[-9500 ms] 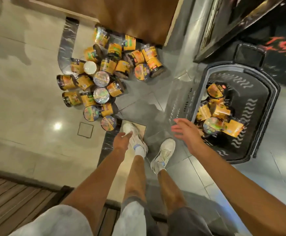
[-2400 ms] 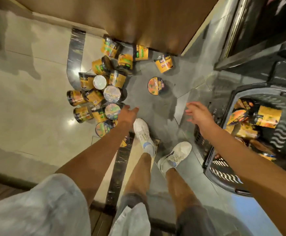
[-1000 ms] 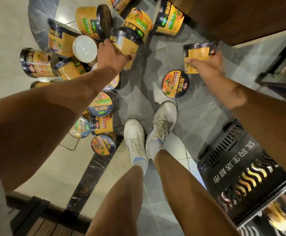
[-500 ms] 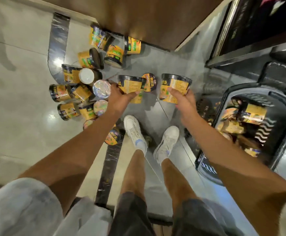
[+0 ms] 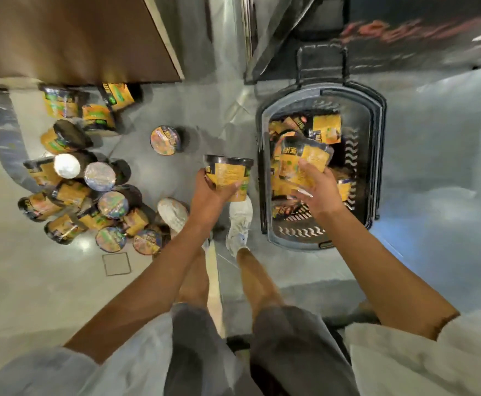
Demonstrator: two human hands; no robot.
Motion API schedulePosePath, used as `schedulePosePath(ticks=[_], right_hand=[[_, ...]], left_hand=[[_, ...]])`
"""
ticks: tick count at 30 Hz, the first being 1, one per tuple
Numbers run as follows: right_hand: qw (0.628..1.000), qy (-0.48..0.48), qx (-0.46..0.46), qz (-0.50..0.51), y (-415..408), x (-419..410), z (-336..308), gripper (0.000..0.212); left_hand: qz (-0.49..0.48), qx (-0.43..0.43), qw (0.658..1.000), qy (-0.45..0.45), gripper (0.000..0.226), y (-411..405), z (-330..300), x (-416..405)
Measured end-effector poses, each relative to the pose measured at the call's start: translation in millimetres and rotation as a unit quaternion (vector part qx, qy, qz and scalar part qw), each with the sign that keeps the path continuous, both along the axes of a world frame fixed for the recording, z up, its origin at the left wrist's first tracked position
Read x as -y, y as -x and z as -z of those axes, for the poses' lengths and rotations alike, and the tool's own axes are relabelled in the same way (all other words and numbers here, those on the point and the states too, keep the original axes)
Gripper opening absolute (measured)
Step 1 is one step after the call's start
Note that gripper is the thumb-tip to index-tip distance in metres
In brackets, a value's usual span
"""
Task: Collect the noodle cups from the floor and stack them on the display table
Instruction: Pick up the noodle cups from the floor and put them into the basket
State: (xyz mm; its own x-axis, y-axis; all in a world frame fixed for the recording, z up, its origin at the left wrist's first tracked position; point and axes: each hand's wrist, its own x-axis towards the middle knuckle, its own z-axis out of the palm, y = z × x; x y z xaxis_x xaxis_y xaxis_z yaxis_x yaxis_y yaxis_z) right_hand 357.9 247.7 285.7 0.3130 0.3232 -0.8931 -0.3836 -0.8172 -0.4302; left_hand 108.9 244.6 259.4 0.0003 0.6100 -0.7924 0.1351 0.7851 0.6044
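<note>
My left hand (image 5: 211, 192) grips a yellow-and-black noodle cup (image 5: 228, 174) upright, just left of the black shopping basket (image 5: 376, 155). My right hand (image 5: 315, 188) holds a second noodle cup (image 5: 302, 158) over the basket's opening, blurred by motion. Several more cups lie inside the basket (image 5: 326, 128). A pile of noodle cups (image 5: 90, 192) covers the floor at the left. One lone cup (image 5: 165, 140) stands upright between the pile and the basket.
The brown wooden display table (image 5: 70, 38) fills the upper left, with cups (image 5: 99, 107) lying against its base. My white shoes (image 5: 238, 221) stand between pile and basket. A dark shelf unit (image 5: 405, 32) rises behind the basket. Grey tiled floor stretches to the right.
Both hands have lifted their cups and swung right; the right-hand cup is now over the basket, the left-hand cup beside it. The view has turned toward the basket.
</note>
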Motion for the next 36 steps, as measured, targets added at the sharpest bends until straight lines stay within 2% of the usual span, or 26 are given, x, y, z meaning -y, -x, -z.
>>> schedulePosePath(ticks=[2,6,7,11,13,15,20,23,27,32,36], right_hand=[[0.998,0.049,0.028,-0.004,-31,-3,4,0.095],[0.99,0.127,0.053,-0.018,-71,-14,13,0.031],[0.989,0.135,0.059,-0.021,-76,-17,15,0.023],[0.991,0.092,0.091,-0.042,-70,-35,18,0.03],[0.986,0.059,0.12,-0.094,-51,-43,19,0.02],[0.976,0.023,0.139,-0.164,-22,-51,22,0.006],[0.924,-0.032,0.13,-0.358,74,-69,43,0.016],[0.883,-0.032,0.122,-0.452,129,-74,71,0.007],[0.831,-0.027,0.141,-0.537,195,-79,132,0.027],[0.762,-0.004,0.163,-0.627,258,-81,211,0.04],[0.706,-0.046,0.168,-0.687,311,-100,246,0.053]], left_hand=[[0.065,0.012,0.998,0.007,0.057,-32,2,2],[0.154,0.047,0.986,0.04,0.074,-89,15,9],[0.164,0.045,0.984,0.048,0.077,-100,19,12],[0.16,0.058,0.981,0.092,0.087,-113,27,25],[0.152,0.04,0.982,0.106,0.086,-101,30,27],[0.158,-0.013,0.982,0.101,0.074,-76,35,26],[0.115,-0.109,0.98,0.122,0.051,29,58,21],[0.098,-0.166,0.972,0.136,0.045,103,77,24],[0.064,-0.206,0.963,0.161,0.051,193,112,32],[0.008,-0.27,0.951,0.154,0.053,286,178,35],[0.004,-0.295,0.944,0.145,0.064,331,222,29]])
